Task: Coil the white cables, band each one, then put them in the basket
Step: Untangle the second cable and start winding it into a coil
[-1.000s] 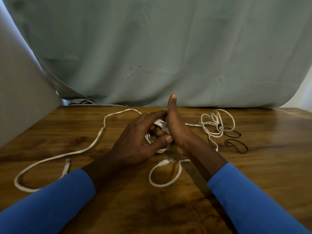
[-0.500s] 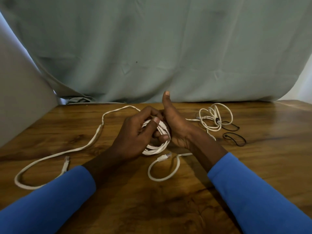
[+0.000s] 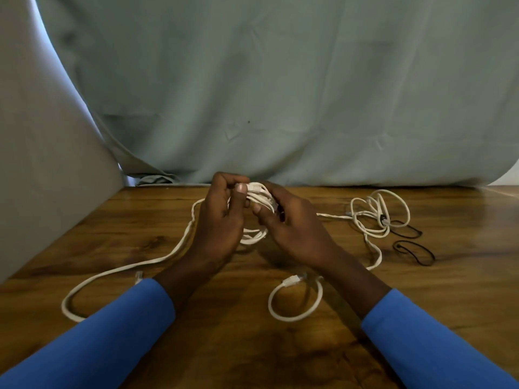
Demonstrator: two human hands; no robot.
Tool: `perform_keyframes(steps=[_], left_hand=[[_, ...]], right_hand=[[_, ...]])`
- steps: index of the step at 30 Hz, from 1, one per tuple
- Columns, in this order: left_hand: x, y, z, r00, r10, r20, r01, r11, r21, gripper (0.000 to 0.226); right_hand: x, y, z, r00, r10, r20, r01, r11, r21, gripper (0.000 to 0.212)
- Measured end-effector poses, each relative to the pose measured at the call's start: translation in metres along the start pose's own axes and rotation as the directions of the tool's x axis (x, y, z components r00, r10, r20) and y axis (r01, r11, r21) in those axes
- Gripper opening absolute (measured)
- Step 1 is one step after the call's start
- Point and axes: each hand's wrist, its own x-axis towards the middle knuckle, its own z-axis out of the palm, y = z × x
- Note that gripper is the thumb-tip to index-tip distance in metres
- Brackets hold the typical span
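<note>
A small coil of white cable (image 3: 257,193) is held up above the wooden table (image 3: 230,346) between both hands. My left hand (image 3: 222,220) grips its left side, thumb pressing by the white plug at the top. My right hand (image 3: 292,226) holds the right side with curled fingers. The rest of this cable trails left in a long loop (image 3: 126,269). Another cable end with a plug (image 3: 292,280) loops near my right wrist. A thinner white cable (image 3: 379,214) lies loosely tangled at the right. No basket is in view.
Two black bands (image 3: 415,249) lie on the table right of the tangled cable. A grey-green cloth (image 3: 280,94) hangs behind the table's far edge. A pale wall or panel (image 3: 42,164) stands at the left.
Both hands have risen off the table with the coil. My right thumb, earlier pointing straight up, now curls onto the coil. The camera has tilted up a little.
</note>
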Motion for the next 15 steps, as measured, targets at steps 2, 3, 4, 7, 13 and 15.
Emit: perform_keyframes(steps=[2,3,4,7,13,15], left_hand=[[-0.002,0.003,0.002,1.0,0.017,0.01,-0.017,1.0,-0.016,0.009],[-0.003,0.004,0.004,1.0,0.019,0.008,-0.018,0.999,-0.029,0.01],[-0.005,0.005,0.005,1.0,0.014,0.001,-0.014,0.999,-0.044,0.011],[-0.005,0.004,0.009,0.998,-0.034,-0.047,0.029,0.995,-0.093,0.016],[-0.008,0.008,0.013,0.982,-0.175,-0.067,0.156,0.963,-0.222,0.021],[-0.006,0.01,0.009,0.986,-0.169,-0.019,0.163,0.972,-0.168,0.022]], right_hand=[[-0.002,0.0,0.0,0.999,-0.047,-0.001,0.046,0.984,-0.172,0.033],[-0.002,0.0,0.0,0.999,-0.047,-0.005,0.045,0.97,-0.238,0.035],[-0.002,0.001,0.0,0.999,-0.039,-0.008,0.035,0.956,-0.293,0.038],[0.001,0.004,-0.001,1.0,-0.014,0.022,0.022,0.902,-0.432,0.04],[0.0,-0.002,-0.006,0.995,-0.02,0.099,0.072,0.829,-0.555,0.028],[-0.001,-0.004,-0.009,0.995,-0.024,0.095,0.076,0.801,-0.594,0.021]])
